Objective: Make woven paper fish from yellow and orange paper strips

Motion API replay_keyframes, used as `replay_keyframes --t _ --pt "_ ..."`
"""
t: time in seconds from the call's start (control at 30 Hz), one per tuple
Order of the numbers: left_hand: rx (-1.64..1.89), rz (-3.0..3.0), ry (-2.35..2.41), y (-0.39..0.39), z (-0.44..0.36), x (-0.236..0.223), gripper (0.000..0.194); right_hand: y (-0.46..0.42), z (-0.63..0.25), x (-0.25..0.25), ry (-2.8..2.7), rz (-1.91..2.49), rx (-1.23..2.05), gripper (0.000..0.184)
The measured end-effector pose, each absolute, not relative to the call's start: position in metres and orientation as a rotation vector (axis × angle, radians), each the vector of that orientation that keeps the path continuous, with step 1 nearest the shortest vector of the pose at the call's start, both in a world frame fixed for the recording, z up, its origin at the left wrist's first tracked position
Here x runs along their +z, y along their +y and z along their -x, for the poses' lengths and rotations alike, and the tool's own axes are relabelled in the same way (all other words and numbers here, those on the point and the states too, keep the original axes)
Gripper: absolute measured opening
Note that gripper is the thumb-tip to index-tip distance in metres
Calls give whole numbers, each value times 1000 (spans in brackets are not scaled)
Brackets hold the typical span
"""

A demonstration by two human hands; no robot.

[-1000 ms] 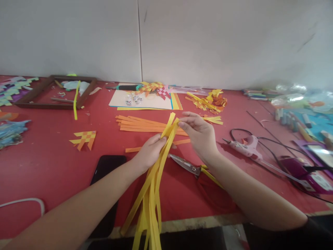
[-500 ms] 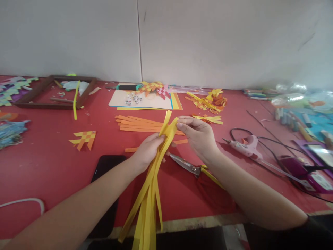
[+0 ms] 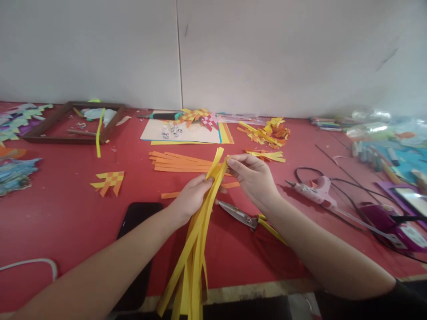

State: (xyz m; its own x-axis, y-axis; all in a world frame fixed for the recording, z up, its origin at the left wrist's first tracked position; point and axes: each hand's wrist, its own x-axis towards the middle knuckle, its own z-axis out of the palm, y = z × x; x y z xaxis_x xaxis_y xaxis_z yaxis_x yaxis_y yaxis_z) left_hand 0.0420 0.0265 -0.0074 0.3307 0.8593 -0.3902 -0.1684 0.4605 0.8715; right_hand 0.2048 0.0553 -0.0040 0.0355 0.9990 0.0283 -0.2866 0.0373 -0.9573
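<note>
"What are the hands holding?"

"A bundle of long yellow paper strips, slanting over the middle of the red table, with the lower ends hanging past its near edge. The left hand is closed around the bundle near its upper end, thumb on top."

"And the right hand?"

"Its thumb and forefinger are pinched together on the upper end of a yellow strip, just beside the left hand."

"What lies close by?"

"Open-bladed or closed, I cannot tell, but scissors with yellow handles lie under the right forearm, tips toward the bundle. A black phone is partly beneath the left forearm, by the near edge. Just beyond the hands is a fan of orange paper strips."

"And farther out?"

"Left of the fan lies a small woven paper fish, checked orange and yellow. A brown frame sits toward the far left corner. Along the far edge, near the middle, are stacked paper sheets; to their right is a pile of yellow and orange scraps. A pink glue gun rests toward the right edge, near a purple power strip."
</note>
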Motion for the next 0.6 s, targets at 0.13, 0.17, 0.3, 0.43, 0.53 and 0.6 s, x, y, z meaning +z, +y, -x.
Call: replay_keyframes --t 0.13,0.17,0.3,0.43,0.53,0.6 --pt "816 -796 1020 27 -43 -8 20 55 -205 -5 -983 1007 1231 18" --pt "828 -760 1030 27 -43 -8 19 55 -205 -4 -981 992 1226 20" --pt "899 -531 1027 31 -44 -5 16 53 -205 -1 -989 919 1289 34" --pt "1050 -334 980 41 -37 -4 17 50 -205 2 -1039 830 1415 21" --pt "1200 -260 903 52 -28 -6 12 48 -208 6 -1129 774 1556 22" --pt "1291 -213 847 57 -22 -6 13 47 -212 8 -1220 706 1698 23"
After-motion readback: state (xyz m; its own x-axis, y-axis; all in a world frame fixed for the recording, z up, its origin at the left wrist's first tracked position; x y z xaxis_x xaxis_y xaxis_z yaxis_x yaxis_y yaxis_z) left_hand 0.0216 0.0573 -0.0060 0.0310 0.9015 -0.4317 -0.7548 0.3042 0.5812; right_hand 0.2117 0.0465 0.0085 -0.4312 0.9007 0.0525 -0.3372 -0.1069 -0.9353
